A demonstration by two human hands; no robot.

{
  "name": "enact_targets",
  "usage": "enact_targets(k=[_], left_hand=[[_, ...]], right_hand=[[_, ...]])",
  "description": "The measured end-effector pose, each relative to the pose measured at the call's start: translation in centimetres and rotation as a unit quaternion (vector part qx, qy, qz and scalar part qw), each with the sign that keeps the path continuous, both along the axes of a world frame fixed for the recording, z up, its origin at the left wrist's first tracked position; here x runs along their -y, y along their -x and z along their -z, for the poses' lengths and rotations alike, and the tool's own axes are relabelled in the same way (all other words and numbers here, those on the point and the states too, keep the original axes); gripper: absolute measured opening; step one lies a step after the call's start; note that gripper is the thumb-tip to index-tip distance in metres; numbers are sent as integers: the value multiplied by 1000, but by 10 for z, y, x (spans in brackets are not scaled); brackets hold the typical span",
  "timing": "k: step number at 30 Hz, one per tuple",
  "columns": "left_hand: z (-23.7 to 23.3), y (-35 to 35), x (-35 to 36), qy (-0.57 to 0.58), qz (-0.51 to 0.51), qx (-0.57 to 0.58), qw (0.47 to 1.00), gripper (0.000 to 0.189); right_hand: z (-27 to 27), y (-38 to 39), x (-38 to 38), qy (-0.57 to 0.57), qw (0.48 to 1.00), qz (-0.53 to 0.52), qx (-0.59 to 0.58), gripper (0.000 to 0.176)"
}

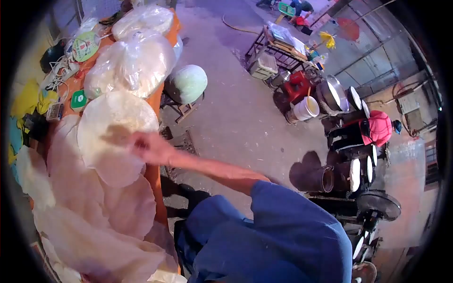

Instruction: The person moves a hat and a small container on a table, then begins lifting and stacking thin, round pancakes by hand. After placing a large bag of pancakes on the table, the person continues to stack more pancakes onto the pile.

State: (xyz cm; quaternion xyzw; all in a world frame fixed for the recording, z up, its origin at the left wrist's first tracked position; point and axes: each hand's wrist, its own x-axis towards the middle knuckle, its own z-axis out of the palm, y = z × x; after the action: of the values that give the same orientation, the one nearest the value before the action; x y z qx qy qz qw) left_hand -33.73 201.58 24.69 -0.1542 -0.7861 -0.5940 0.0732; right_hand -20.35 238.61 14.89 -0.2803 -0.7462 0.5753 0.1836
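Note:
My right hand (pixel 147 147) reaches in from the right on a bare forearm below a blue sleeve. It is over the right edge of a pale round sheet (pixel 111 118) on the orange-covered table (pixel 163 195). Motion smears the fingers, so their grip and any contact with the sheet cannot be made out. More thin, pale sheets (pixel 127 205) overlap below it, and a large one (pixel 94 240) drapes over the near end. My left hand does not show.
Clear plastic bags (pixel 137 63) fill the table's far part, near a green box (pixel 79 100) and cables. Beside the table a large pale green round object (pixel 188 84) rests on a stand. A person in pink (pixel 380 128) bends at the right, near drums and a fan (pixel 377 206).

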Motion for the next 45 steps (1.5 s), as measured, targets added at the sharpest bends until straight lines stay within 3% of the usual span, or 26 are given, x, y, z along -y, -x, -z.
enact_targets(k=[1, 3, 6, 9, 10, 13, 14, 16, 18, 20, 21, 22, 23, 25, 26, 30, 33, 34, 35, 38, 39, 41, 42, 43, 44, 45], left_hand=[[1, -1, 0, 5, 12, -11, 1000, 47], [1, -2, 6, 15, 28, -30, 999, 48], [0, -4, 13, 23, 54, -63, 996, 48], [-2, -6, 23, 22, 75, -96, 992, 49], [-4, -6, 29, 23, 82, -108, 990, 49], [-10, -6, 45, 16, 112, -154, 982, 49], [-13, -7, 52, 13, 130, -180, 975, 50], [-21, -3, 71, 1, 212, -282, 935, 50], [-29, 4, 101, -8, 353, -363, 862, 50], [-19, 9, 148, 25, 247, 43, 968, 45], [-14, 10, 172, 12, 159, 224, 962, 43], [-23, 6, 167, 15, 175, 286, 942, 37], [1, 7, 176, 93, 153, 158, 971, 25], [-27, 8, 138, 71, 218, 233, 945, 12], [-16, 16, 145, 66, 185, 220, 956, 11], [15, 43, 165, 94, 77, 148, 982, 17], [-3, 43, 126, -17, -52, 33, 998, 26], [-5, 43, 127, 31, -89, -9, 995, 34], [-3, 46, 126, 29, -98, 3, 995, 34], [25, 48, 141, 37, -108, 40, 993, 33], [38, 48, 150, 73, -84, 42, 993, 32], [56, 38, 144, 125, -104, 104, 981, 30], [66, 33, 139, 161, -107, 103, 976, 33], [76, 27, 135, 197, -113, 105, 968, 36], [88, 20, 135, 276, -103, 67, 953, 39], [99, 12, 136, 356, -89, 35, 929, 42]], right_hand=[[-6, 1, 25, 76, 994, -60, -53, 65], [-30, -4, 68, -29, 989, -109, -99, 79], [-48, -9, 91, -257, 954, -60, -141, 93], [-71, -20, 86, -165, 979, -40, -113, 103], [-83, -26, 87, -111, 987, -49, -109, 89], [-93, -24, 92, 101, 967, -228, -41, 57], [-78, -18, 107, 147, 950, -212, -176, 29], [-82, -20, 116, 79, 964, -212, -138, 26], [-87, -23, 120, 24, 970, -222, -96, 23], [-93, -32, 132, -12, 972, -227, -61, 21], [-97, -34, 135, -30, 972, -227, -47, 20], [-101, -35, 137, -69, 965, -249, -37, 20], [-104, -33, 139, -113, 957, -267, -27, 19], [-100, -13, 144, -66, 957, -281, -14, 23], [-98, -1, 146, -45, 958, -282, -3, 25], [-122, 68, 140, -31, 952, -303, 16, 21], [-131, 137, 112, 31, 955, -295, -4, 24], [-146, 153, 102, 47, 966, -255, -11, 22], [-136, 180, 77, 120, 963, -238, -28, 22], [-114, 232, 2, 103, 983, -146, -51, 29], [-96, 247, -28, 162, 979, -114, -51, 32], [-56, 260, -73, 105, 992, -42, -52, 37], [-23, 265, -101, 101, 992, -45, -62, 37], [1, 257, -124, 188, 974, -85, -94, 37], [29, 252, -160, 35, 994, -89, 44, 33], [65, 259, -190, 150, 984, -1, 98, 26]])
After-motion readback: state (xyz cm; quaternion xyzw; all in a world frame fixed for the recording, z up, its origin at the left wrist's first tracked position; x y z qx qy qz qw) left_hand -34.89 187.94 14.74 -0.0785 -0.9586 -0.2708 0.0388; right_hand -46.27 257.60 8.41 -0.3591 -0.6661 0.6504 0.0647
